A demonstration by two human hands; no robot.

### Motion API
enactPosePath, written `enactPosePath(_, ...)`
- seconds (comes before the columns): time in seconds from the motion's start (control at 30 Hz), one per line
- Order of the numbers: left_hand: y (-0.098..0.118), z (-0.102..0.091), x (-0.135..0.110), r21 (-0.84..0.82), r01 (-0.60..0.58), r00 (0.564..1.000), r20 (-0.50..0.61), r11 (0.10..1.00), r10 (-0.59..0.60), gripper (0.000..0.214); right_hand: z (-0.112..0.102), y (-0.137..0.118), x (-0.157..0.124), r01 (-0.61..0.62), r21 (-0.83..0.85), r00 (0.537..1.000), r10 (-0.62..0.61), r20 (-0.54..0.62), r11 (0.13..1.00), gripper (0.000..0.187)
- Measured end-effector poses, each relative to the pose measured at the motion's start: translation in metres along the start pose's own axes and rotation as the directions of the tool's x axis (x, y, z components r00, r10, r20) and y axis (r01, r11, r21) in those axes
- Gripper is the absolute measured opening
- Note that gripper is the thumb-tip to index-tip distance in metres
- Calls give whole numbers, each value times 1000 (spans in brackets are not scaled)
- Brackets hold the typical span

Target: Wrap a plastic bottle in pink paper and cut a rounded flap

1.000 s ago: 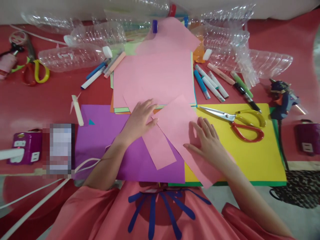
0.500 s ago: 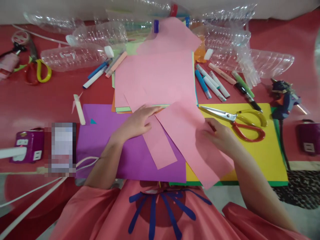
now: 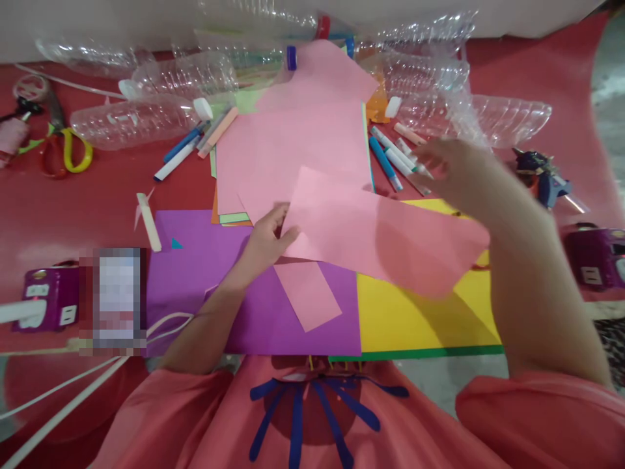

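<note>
My left hand (image 3: 270,242) pinches the left end of a loose pink paper sheet (image 3: 336,221), which slants out to the right above the yellow sheet (image 3: 424,319). Under it, a narrow pink paper strip (image 3: 308,299) lies on the purple sheet (image 3: 195,247). My right hand (image 3: 452,166) is raised over the markers at the right, fingers apart and somewhat blurred, apparently holding nothing. Closest to its fingertips are white markers (image 3: 400,161) and a blue marker (image 3: 385,163). The scissors on the yellow sheet are almost wholly hidden by the pink sheet and my right arm.
Stacked pink paper (image 3: 293,143) lies at the middle. Clear plastic bottles (image 3: 137,117) line the back. More markers (image 3: 180,150) and yellow-and-red scissors (image 3: 75,150) are at the left, near a phone (image 3: 120,296). A glue gun (image 3: 541,176) lies at the right.
My right hand has let go of the pink sheet and moved up to the markers. My left hand has taken hold of the sheet, which has turned and now covers the scissors.
</note>
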State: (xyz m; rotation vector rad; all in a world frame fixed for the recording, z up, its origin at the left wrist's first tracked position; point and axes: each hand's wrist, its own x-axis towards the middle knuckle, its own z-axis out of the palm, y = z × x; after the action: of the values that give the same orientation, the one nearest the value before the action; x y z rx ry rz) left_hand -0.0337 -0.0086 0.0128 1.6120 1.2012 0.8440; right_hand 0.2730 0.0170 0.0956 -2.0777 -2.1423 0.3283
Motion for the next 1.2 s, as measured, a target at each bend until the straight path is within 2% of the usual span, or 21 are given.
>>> enactPosePath(0.07,-1,-3,3,-131,53,998,-33,990,-58,28,-9,26,28,-130,-141,985,111,-131,982,65)
enactPosePath(0.13,0,-6,5,-194,87,992,-71,977,-103,32,-12,54,51,-234,-248,962,187,-199,940,94)
enactPosePath(0.2,1,-7,6,-214,104,987,-96,971,-127,36,-9,76,67,-227,-315,969,181,-169,921,120)
enactPosePath(0.27,2,-8,6,-231,121,984,-100,965,-147,37,-4,88,74,-203,-370,976,156,-153,907,129)
enactPosePath(0.33,2,-8,6,-239,122,982,-110,963,-152,37,-4,86,72,-216,-388,974,170,-150,896,127)
enactPosePath(0.43,1,-10,7,-208,101,981,-144,973,-132,38,-14,64,54,-294,-299,952,251,-173,908,105)
enactPosePath(0.5,0,-12,8,-182,98,979,-159,978,-128,42,-21,44,37,-343,-148,932,316,-179,928,86)
enactPosePath(0.53,-1,-14,8,-176,98,978,-166,979,-128,44,-22,33,28,-344,-24,929,336,-151,939,76)
enactPosePath(0.57,-1,-14,8,-175,95,976,-177,980,-126,46,-21,23,19,-339,136,934,350,-71,931,64)
enactPosePath(0.6,-2,-15,8,-176,85,973,-197,981,-120,46,-16,14,10,-297,327,950,313,5,897,51)
enactPosePath(0.63,-3,-15,8,-176,71,968,-225,982,-111,46,-8,4,3,-229,539,972,223,77,811,39)
enactPosePath(0.67,-3,-15,8,-168,56,961,-258,984,-99,46,2,-4,-4,-209,726,978,151,145,656,31)
enactPosePath(0.7,-4,-15,7,-152,42,953,-291,987,-85,46,14,-12,-11,-209,835,978,115,175,508,29)
enactPosePath(0.77,-5,-14,7,-109,30,936,-346,994,-67,46,39,-28,-20,-275,896,961,87,262,348,37)
enactPosePath(0.83,-5,-13,6,-82,39,928,-367,996,-66,46,61,-41,-26,-280,919,960,64,274,276,44)
enactPosePath(0.93,-2,-11,3,-81,55,951,-299,995,-77,51,81,-58,-31,-208,918,977,28,211,337,45)
enactPosePath(1.07,4,-5,-2,-59,56,996,-61,997,-60,50,91,-69,-37,-85,892,993,-41,114,444,50)
enactPosePath(1.13,5,-2,-4,-90,34,999,41,995,-30,48,96,-70,-41,-27,878,994,-81,75,477,60)
enactPosePath(1.2,6,-1,-6,-158,26,991,132,987,-5,57,103,-67,-44,-2,854,992,-110,69,521,69)
